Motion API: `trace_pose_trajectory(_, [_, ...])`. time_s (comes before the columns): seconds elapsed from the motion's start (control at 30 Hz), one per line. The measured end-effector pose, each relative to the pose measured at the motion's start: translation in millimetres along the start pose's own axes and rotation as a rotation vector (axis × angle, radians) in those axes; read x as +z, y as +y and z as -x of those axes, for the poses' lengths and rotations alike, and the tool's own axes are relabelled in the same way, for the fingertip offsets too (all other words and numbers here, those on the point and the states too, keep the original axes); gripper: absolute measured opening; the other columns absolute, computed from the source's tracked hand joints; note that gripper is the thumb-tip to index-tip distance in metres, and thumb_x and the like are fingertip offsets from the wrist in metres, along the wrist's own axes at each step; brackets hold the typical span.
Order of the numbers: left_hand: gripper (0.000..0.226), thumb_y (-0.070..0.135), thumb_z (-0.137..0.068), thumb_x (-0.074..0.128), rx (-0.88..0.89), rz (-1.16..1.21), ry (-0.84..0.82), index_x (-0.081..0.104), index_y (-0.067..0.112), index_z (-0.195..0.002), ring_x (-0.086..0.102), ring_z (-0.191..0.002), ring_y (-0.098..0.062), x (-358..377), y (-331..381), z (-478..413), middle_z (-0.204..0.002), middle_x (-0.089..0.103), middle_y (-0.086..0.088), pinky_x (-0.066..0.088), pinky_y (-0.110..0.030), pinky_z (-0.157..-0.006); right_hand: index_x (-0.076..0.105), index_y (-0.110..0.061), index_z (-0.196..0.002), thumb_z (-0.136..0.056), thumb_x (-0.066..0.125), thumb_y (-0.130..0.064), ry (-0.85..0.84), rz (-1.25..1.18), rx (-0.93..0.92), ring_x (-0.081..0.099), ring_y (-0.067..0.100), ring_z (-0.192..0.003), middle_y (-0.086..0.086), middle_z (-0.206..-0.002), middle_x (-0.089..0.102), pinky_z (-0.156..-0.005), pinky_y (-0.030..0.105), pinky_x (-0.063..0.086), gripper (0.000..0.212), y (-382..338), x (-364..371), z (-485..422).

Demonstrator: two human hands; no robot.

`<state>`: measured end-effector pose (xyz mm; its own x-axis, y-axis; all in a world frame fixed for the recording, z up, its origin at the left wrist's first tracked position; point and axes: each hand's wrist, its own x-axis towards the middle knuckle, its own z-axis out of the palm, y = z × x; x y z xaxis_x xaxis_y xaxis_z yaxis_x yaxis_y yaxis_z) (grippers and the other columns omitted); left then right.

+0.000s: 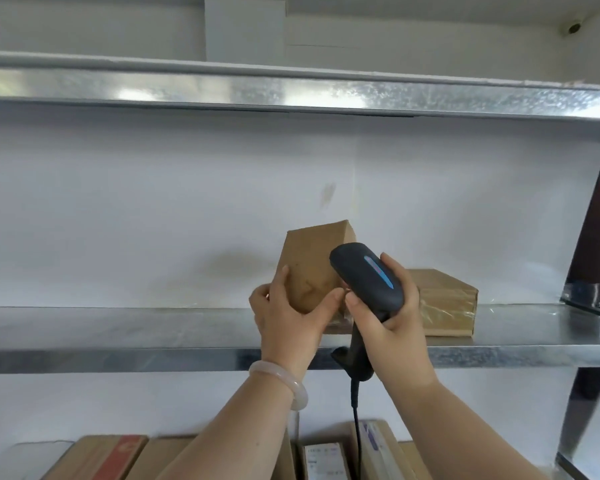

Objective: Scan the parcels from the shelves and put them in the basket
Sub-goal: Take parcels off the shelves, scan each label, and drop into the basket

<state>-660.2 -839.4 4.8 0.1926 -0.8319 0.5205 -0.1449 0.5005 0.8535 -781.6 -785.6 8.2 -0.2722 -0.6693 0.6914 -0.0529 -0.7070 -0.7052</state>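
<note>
One metal shelf [118,327] runs across the centre. On it, at 3 o'clock from the hands, a taped brown parcel [444,299] lies flat. The left hand [288,320] grips a smaller parcel [312,268], held tilted above the shelf, with the thumb on its near face. At 3 o'clock from this parcel the right hand [395,320] is curled round the black scanner [368,278]. A pale bracelet [284,379] sits on the left wrist.

Forearms raised, left hand [286,323] gripping parcel [310,266], right hand [394,325] gripping scanner [359,271].
</note>
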Motion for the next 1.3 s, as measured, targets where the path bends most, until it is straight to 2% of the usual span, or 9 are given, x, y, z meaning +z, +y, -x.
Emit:
trace_pose_trajectory(0.23, [0.07, 0.032, -0.076, 0.083, -0.064, 0.178, -0.016, 0.041, 0.048, -0.13, 0.047, -0.108, -0.01, -53, -7, -10, -0.128, 0.025, 0.006, 0.041, -0.008, -0.07, 0.045, -0.04, -0.127, -0.086, 0.069, -0.006, -0.055, -0.032, -0.035, 0.061, 0.009, -0.112, -0.016, -0.12, 0.06, -0.088, 0.018, 0.051, 0.059, -4, 45, 11])
trace_pose_trajectory(0.4, [0.066, 0.058, -0.057, 0.074, -0.144, 0.358, -0.058, 0.051, 0.059, -0.119, 0.057, -0.117, -0.023, -92, -17, -15, -0.137, 0.045, 0.001, 0.055, -0.043, -0.096, 0.041, -0.048, -0.127, -0.087, 0.07, -0.02, 0.052, -0.02, 0.041, 0.061, 0.01, -0.108, -0.01, -0.123, 0.058, -0.099, 0.034, 0.05, 0.057, 1, 68, 15])
trace_pose_trajectory(0.53, [0.045, 0.04, -0.091, 0.064, -0.157, 0.463, -0.161, 0.048, 0.05, -0.133, 0.056, -0.116, -0.011, -109, -20, -12, -0.132, 0.056, 0.008, 0.048, -0.032, -0.098, 0.042, -0.049, -0.129, -0.086, 0.071, -0.025, 0.061, -0.032, 0.094, 0.061, 0.011, -0.107, -0.01, -0.122, 0.059, -0.097, 0.032, 0.05, 0.057, 5, 83, 20])
trace_pose_trajectory(0.63, [0.04, 0.048, -0.093, 0.052, -0.104, 0.224, -0.145, 0.046, 0.054, -0.132, 0.044, -0.127, -0.007, -114, -26, -13, -0.144, 0.039, 0.012, 0.037, -0.03, -0.104, 0.042, -0.043, -0.133, -0.087, 0.07, -0.02, 0.069, -0.051, 0.062, 0.061, 0.001, -0.103, -0.015, -0.121, 0.059, -0.082, 0.018, 0.05, 0.059, 2, 93, 25])
trace_pose_trajectory(0.7, [0.031, 0.033, -0.101, 0.048, -0.041, 0.103, -0.081, 0.048, 0.057, -0.12, 0.039, -0.131, -0.009, -119, -26, -15, -0.141, 0.033, 0.014, 0.036, -0.028, -0.107, 0.041, -0.04, -0.135, -0.087, 0.07, -0.016, 0.088, -0.061, 0.035, 0.06, -0.002, -0.103, -0.017, -0.123, 0.057, -0.08, 0.012, 0.049, 0.061, 1, 97, 28])
trace_pose_trajectory(0.83, [0.053, 0.029, -0.101, 0.053, 0.098, 0.023, -0.112, 0.033, 0.039, -0.149, 0.047, -0.129, -0.005, -120, -23, -13, -0.138, 0.047, 0.018, 0.042, -0.02, -0.102, 0.042, -0.041, -0.132, -0.086, 0.069, -0.01, 0.035, -0.053, -0.007, 0.062, 0.001, -0.102, -0.024, -0.117, 0.058, -0.08, 0.013, 0.049, 0.062, -3, 105, 36])
trace_pose_trajectory(1.03, [0.112, 0.037, -0.062, 0.092, 0.028, 0.175, -0.097, 0.022, 0.04, -0.15, 0.053, -0.122, -0.006, -118, -17, -12, -0.138, 0.047, 0.016, 0.052, -0.031, -0.099, 0.043, -0.037, -0.13, -0.084, 0.069, -0.002, -0.075, -0.026, -0.056, 0.06, 0.0, -0.109, -0.027, -0.114, 0.06, -0.081, 0.011, 0.049, 0.063, -4, 109, 42])
trace_pose_trajectory(1.13, [0.103, 0.042, -0.074, 0.084, -0.068, 0.21, -0.144, 0.016, 0.045, -0.152, 0.051, -0.128, -0.015, -123, -18, -16, -0.143, 0.045, 0.012, 0.048, -0.042, -0.106, 0.043, -0.036, -0.132, -0.085, 0.069, -0.007, -0.024, -0.029, -0.03, 0.06, 0.0, -0.109, -0.024, -0.117, 0.059, -0.083, 0.011, 0.049, 0.061, -2, 101, 34])
trace_pose_trajectory(1.3, [0.079, 0.047, -0.069, 0.076, -0.21, 0.404, -0.24, 0.034, 0.048, -0.137, 0.062, -0.116, -0.019, -130, -26, -16, -0.131, 0.062, 0.003, 0.051, -0.046, -0.103, 0.042, -0.052, -0.122, -0.085, 0.07, -0.017, 0.069, -0.024, 0.04, 0.06, 0.0, -0.106, -0.013, -0.125, 0.057, -0.085, 0.018, 0.047, 0.058, 5, 84, 24])
